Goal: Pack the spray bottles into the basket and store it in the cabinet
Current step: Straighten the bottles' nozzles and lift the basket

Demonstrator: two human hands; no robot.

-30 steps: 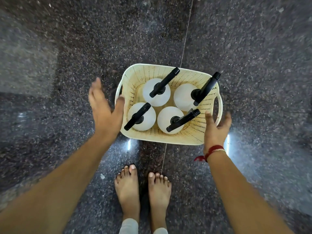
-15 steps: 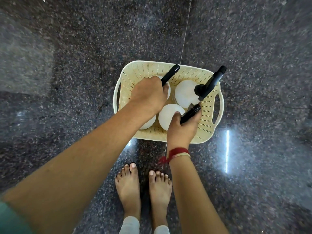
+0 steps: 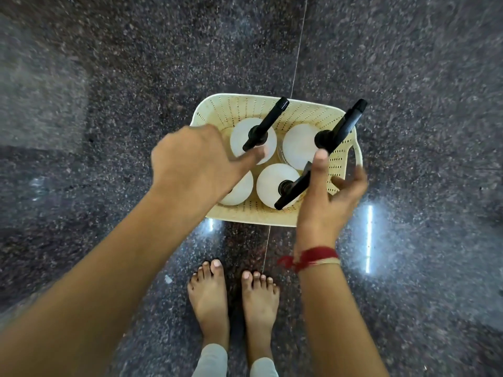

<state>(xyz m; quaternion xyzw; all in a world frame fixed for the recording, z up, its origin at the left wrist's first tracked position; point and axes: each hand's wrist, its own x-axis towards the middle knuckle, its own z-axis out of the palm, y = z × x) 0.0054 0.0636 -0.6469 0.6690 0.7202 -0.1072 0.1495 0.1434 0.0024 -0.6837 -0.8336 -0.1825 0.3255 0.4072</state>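
While upright, spray bottles (image 3: 253, 140) aim nozzles far-right.

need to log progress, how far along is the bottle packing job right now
Packing looks done: four white spray bottles stand upright in the cream basket on the dark floor. In hand: nothing gripped; the left hand hovers over the near-left bottle and the right hand is open by the basket's right side. Left: lifting the basket and storing it; no cabinet is in view.
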